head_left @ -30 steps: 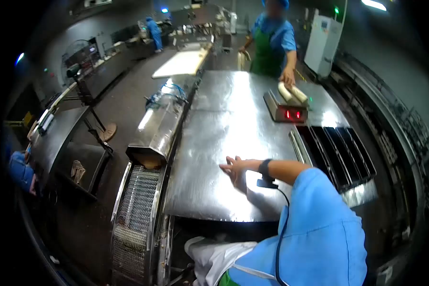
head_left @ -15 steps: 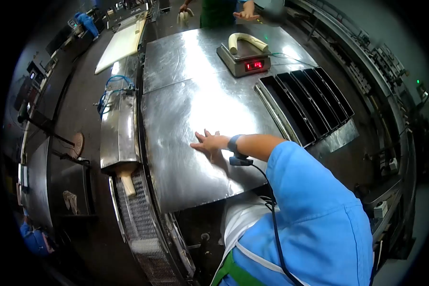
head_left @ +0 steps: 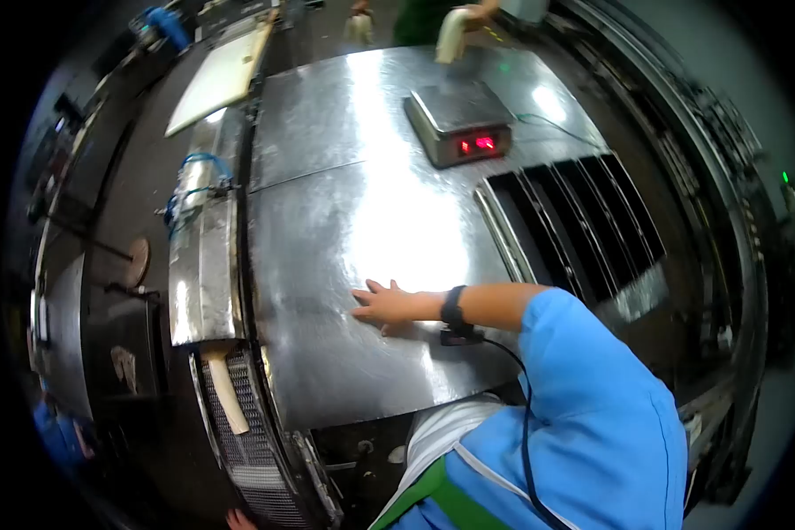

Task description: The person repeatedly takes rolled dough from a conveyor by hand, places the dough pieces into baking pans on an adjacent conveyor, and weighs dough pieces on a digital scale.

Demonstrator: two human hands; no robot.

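Note:
My right hand (head_left: pixel 387 305) lies palm down with fingers spread on the steel table (head_left: pixel 309 238), holding nothing. My left hand (head_left: pixel 238 519) just enters at the bottom edge, beside the mesh conveyor (head_left: pixel 269 477); its fingers look stretched out and nothing shows in them, and the rest is cut off. A pale dough roll (head_left: pixel 227 393) lies on that conveyor, one end under the metal housing (head_left: pixel 205 291).
A scale (head_left: pixel 461 119) with a red display stands on the far part of the table. Black baking tins (head_left: pixel 561 225) sit at the right. Across the table a co-worker's hand (head_left: pixel 481 12) holds a dough strand (head_left: pixel 451 37). A white board (head_left: pixel 221 75) lies at far left.
The co-worker has lifted the bent dough strand off the scale. More of the dough roll has come out from the housing. My left hand has come into view; my right stays on the table.

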